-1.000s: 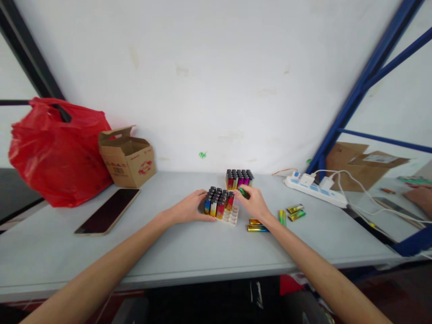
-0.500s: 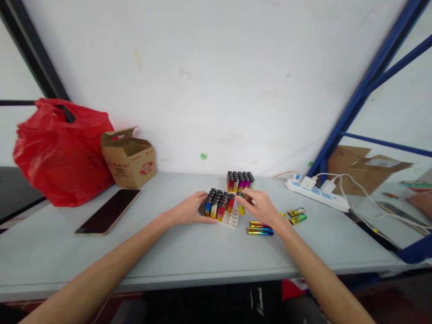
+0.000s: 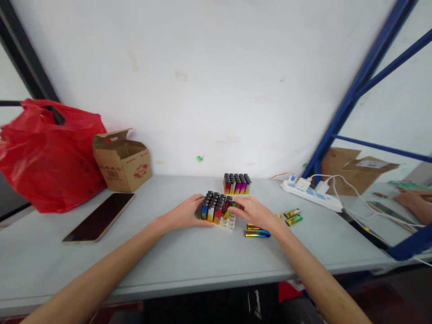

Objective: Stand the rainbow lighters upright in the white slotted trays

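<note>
Several shiny lighters [image 3: 211,211] with black tops stand upright in a white tray [image 3: 228,224] in the middle of the table. Its front right cells are bare. My left hand [image 3: 184,213] is closed round the left side of this tray, thumb in front and fingers behind. Pinched in my right hand [image 3: 253,210] is a yellow-green lighter [image 3: 226,215], tilted over the tray's bare cells; fingers partly cover it. Right of the tray, gold-and-blue lighters [image 3: 257,233] lie flat by my right wrist. More yellow-green lighters [image 3: 294,219] lie farther right.
A second block of upright lighters [image 3: 236,185] stands near the wall. A phone [image 3: 99,218], an open carton [image 3: 131,168] and a red plastic bag [image 3: 54,157] occupy the left. A power strip [image 3: 312,195] with cables lies right, beside a blue frame [image 3: 337,121]. Another person's hand shows far right.
My right hand has brought the yellow-green lighter left and down, from upright beside the tray to tilted over its cells. My left hand keeps its hold. The whole view has shifted slightly.
</note>
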Tool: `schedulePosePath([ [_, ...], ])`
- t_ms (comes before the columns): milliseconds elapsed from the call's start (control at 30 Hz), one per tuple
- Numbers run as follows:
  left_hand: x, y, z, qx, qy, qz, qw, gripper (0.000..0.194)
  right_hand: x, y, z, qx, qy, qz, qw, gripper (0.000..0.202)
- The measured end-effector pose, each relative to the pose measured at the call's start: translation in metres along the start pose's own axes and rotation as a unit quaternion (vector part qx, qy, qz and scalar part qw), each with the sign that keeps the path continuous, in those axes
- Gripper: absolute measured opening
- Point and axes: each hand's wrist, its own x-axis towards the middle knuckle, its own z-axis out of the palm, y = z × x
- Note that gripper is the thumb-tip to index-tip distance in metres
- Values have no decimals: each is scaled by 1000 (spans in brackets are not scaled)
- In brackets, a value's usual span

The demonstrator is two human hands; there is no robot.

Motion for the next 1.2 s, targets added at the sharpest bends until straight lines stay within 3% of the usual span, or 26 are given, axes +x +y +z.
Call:
schedulePosePath([
  [300,1,-1,1,7,-4,-8,1000,79,5,-18,7,-98,-5,84,992,31],
  [400,1,-1,1,9,-7,-10,1000,79,6,-17,3,-46,-21,67,997,36],
  [500,1,-1,1,9,-11,-18,1000,83,-2,-4,-14,24,-21,51,998,42],
  [600,0,-2,1,8,-4,-19,1000,86,-29,23,-41,12,31,88,996,44],
  [767,0,-2,0,19,-10,-19,1000,88,-113,78,-72,-55,107,157,980,39],
  [867,1,1,-2,13,-5,-20,1000,86,-158,98,-63,-105,116,223,962,53],
  [967,1,3,-3,13,-2,-27,1000,86,-177,101,-44,-101,49,289,951,66],
  [1067,2,3,-3,22,-11,-26,999,87,-167,93,-30,-77,4,297,952,69],
  [1200,1,1,-2,26,-13,-22,999,84,-133,76,-24,-38,-1,250,967,69],
])
